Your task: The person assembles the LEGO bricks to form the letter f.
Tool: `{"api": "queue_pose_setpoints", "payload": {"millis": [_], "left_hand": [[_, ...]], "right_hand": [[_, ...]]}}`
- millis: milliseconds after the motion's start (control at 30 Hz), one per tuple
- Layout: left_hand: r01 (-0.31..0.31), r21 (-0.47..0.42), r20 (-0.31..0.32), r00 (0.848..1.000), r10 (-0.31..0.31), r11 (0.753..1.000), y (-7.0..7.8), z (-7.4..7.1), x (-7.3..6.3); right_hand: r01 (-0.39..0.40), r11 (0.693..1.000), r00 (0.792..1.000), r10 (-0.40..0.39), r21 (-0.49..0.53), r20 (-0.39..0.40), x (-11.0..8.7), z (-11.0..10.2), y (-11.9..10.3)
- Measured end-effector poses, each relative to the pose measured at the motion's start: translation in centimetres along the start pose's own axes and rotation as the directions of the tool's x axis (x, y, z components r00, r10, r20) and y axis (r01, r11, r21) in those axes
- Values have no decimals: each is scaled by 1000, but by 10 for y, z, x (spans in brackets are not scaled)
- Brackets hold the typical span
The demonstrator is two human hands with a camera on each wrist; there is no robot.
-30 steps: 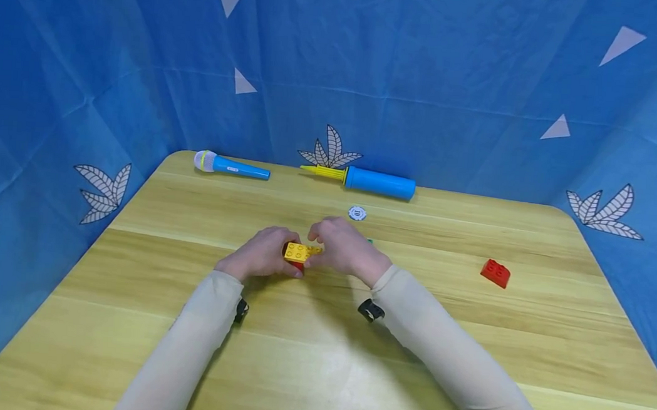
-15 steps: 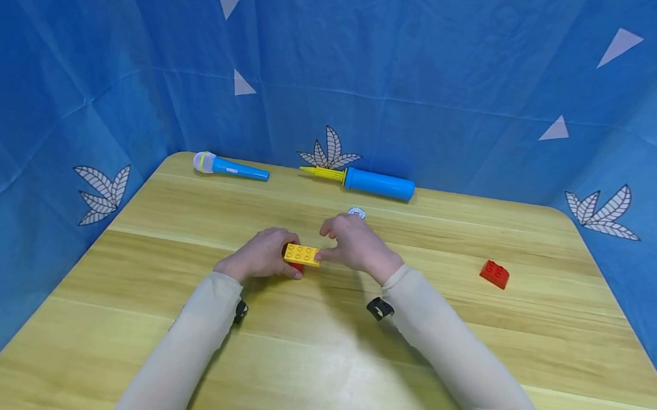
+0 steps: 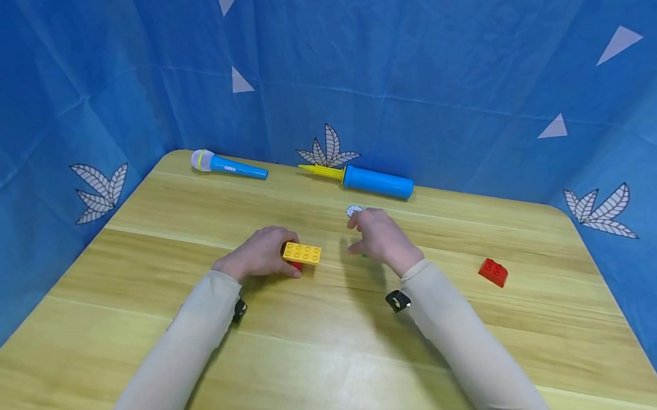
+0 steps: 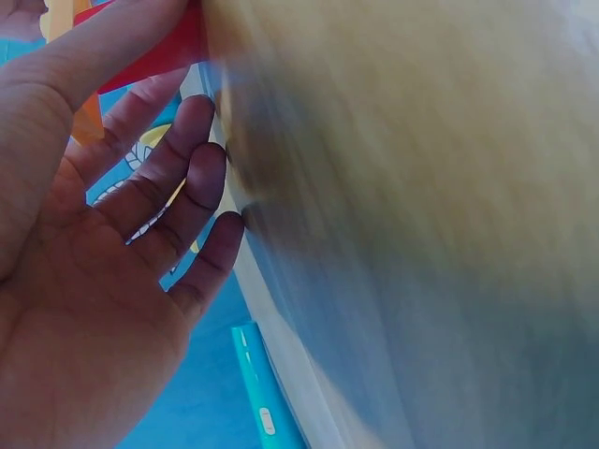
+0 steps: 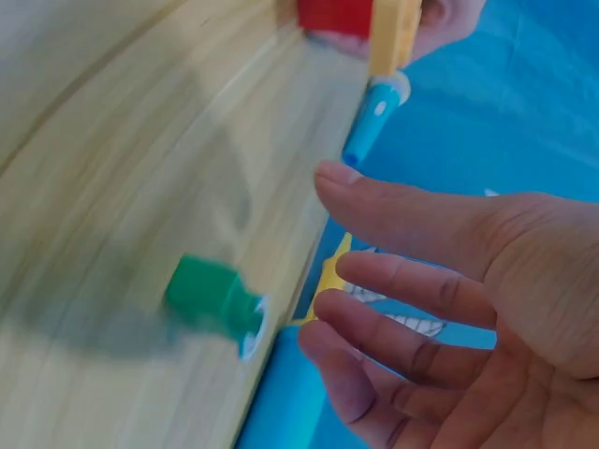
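Observation:
My left hand pinches a red toy building brick between thumb and fingers, its other fingers lying loosely along the tabletop. Across the top of that brick sits a longer yellow studded brick, its right end jutting out past the red one. Further right, my right hand hovers with nothing in it, thumb and fingers spread apart in the right wrist view. Beneath it a green brick stands on the table, mostly hidden by the hand in the head view. A white poker chip lies just beyond the right fingertips.
Another red brick, with a sloped side, lies to the right. Along the back edge of the wooden table are a blue toy microphone and a blue hand pump with a yellow nozzle. A blue cloth backdrop encloses the table.
My right hand has let go of the yellow brick and moved right, over the green brick. The yellow brick stays on the red one, and my left hand keeps its grip.

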State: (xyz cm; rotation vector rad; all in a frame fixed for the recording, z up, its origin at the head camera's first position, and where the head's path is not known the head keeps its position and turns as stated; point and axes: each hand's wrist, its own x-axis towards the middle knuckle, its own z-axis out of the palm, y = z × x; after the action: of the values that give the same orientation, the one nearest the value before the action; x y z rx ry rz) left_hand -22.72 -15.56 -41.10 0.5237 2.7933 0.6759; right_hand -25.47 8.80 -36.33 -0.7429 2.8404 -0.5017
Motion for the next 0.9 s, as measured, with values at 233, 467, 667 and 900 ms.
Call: {"api": "queue_pose_setpoints", "payload": {"millis": [233,467,667,900], "left_hand": [[15,1,14,1000,-15,1000,2,0,1],[2,-4,8,1000,-2,1000,4,1,3],[5,-9,2,1000,-5,1000,4,1,2],[-1,-15,1,1000,1,1000,3,3,3]], "right_hand": [[-49,999,998,49,-13,41,-5,2,16],[-61,998,997,61,-3,48,-7,3,26],[-50,998,998,51,-28,43,-8,5,30],[-49,998,998,50,-30,45,-8,8,31]]}}
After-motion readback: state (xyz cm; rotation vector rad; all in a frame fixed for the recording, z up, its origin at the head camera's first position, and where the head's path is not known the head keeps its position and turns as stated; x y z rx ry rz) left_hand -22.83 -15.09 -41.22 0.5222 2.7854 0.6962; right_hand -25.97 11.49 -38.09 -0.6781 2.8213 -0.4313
